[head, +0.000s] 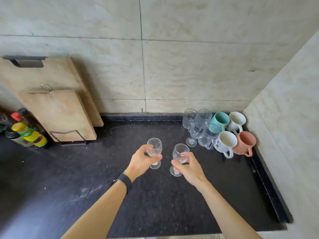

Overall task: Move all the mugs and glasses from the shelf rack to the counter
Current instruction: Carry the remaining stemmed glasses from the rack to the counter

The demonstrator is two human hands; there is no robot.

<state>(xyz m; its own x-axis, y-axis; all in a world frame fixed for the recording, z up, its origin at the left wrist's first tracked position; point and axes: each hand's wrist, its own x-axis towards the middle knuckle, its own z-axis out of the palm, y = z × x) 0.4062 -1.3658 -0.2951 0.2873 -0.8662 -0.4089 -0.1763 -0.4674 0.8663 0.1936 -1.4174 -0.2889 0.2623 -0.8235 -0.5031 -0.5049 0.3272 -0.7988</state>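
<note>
Both hands, left hand point(144, 159) and right hand point(187, 165), each grip a wine glass over the tabletop point(86, 178), joining the mugs point(233, 131) and glasses point(198, 128) already parked in the corner; shelf rack unseen.

You hold two clear stemmed glasses, the left glass point(154, 148) and the right glass point(180, 154), upright over the dark counter point(69, 187). Beyond them, four mugs point(231, 133) and several clear glasses point(198, 130) cluster in the counter's far right corner.
</note>
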